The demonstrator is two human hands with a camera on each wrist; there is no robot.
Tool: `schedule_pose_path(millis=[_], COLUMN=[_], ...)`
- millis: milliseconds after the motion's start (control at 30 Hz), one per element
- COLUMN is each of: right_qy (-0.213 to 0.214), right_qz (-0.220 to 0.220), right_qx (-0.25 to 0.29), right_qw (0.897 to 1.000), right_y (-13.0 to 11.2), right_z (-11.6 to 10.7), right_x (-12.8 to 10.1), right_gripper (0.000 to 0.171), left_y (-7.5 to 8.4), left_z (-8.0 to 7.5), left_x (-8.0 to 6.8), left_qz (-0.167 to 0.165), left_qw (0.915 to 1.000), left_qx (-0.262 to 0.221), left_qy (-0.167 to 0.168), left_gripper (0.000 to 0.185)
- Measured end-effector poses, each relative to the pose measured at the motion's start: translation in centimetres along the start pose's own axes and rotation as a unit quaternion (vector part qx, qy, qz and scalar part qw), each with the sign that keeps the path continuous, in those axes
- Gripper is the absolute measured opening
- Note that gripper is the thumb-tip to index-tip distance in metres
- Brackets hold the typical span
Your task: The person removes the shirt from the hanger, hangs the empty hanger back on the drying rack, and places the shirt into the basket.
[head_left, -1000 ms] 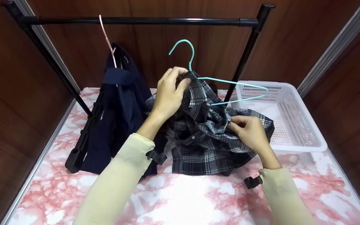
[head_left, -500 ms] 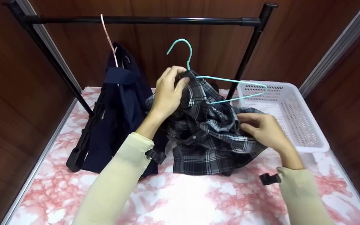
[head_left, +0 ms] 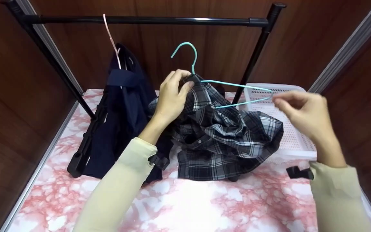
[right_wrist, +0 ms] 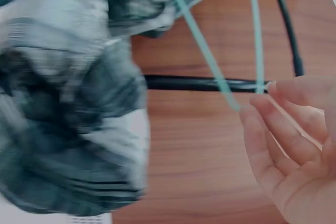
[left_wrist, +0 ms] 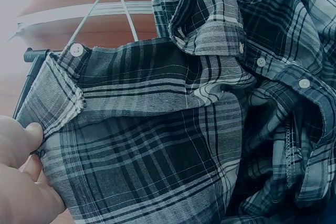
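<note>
The left hand (head_left: 171,96) grips the plaid shirt (head_left: 216,164) near its collar (head_left: 202,93); the right hand (head_left: 309,114) pinches the turquoise hanger (head_left: 244,86) by one end

Hands (head_left: 171,96) hold a plaid shirt (head_left: 224,148) and teal hanger (head_left: 237,84).

Matt cloth shirt (head_left: 225,141) in left fingers (head_left: 175,76); smooth hanger (head_left: 245,86) at right fingertips (head_left: 282,104); below them, plastic basket (head_left: 298,154); beyond, glossy bar (head_left: 159,20).

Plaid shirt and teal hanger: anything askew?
Yes: one end of the teal hanger juts bare out of the plaid shirt, with the right hand at its tip, while the shirt bunches below. Odd because a hanger's arm usually sits inside a shirt's shoulder. No spill stands out.
</note>
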State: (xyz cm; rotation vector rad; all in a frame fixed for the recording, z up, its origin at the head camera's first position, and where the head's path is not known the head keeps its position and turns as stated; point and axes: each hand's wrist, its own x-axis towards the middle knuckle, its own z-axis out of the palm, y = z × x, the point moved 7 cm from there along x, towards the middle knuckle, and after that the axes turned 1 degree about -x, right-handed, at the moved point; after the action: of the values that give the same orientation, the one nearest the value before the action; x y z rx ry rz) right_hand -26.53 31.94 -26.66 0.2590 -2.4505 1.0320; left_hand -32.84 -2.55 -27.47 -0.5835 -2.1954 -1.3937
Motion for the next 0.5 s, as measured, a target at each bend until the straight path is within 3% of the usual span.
schedule_pose_path(millis=[233, 500], right_qy=[-0.005, -0.052], right_qz=[-0.064, -0.135], right_qx=[-0.024, -0.031], right_qw=[0.998, 0.989], right_y=[-4.4, -8.9], right_z=[-0.6, 2.2], right_x=[2.5, 4.6], right_gripper=[0.011, 0.016], left_y=[-0.1, 0.0], left_z=[-0.1, 0.1], left_x=[0.0, -0.1], left_qz=[0.003, 0.001], left_qw=[1.0, 1.0], left_qx=[-0.001, -0.005], left_qy=[0.002, -0.002], left_gripper=[0.019, 0.016])
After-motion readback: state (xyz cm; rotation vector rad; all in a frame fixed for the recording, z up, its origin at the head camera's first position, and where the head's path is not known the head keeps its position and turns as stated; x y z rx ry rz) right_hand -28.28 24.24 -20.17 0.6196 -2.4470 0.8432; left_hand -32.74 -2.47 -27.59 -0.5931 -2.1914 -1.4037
